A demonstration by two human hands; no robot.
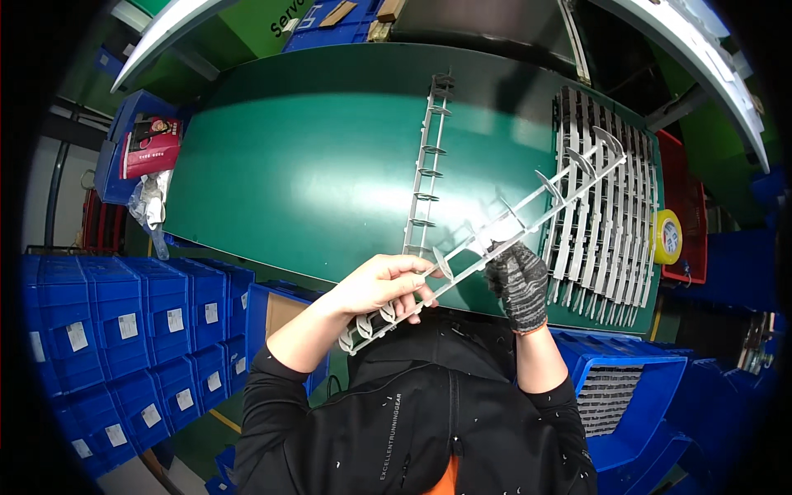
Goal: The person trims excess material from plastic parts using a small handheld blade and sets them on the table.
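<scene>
A long grey ladder-like strip point(540, 219) with several half-round discs set across its two rails runs slantwise in front of me. My bare left hand point(384, 285) is closed around it near its lower end. Farther up, my right hand point(520, 287), in a dark grey knitted glove, is closed at the near rail. Something whitish shows by the right fingertips, too blurred to name. A second strip of the same kind point(427, 173) lies lengthwise on the green table point(289, 181), its near end beside my left hand.
Many similar strips point(606, 214) lie side by side at the table's right. Beyond them are a yellow tape roll point(667, 237) and a red bin point(695, 223). Below right, a blue bin point(672, 384) holds more strips. Stacked blue bins point(148, 330) stand left, near a dark-red package point(151, 148).
</scene>
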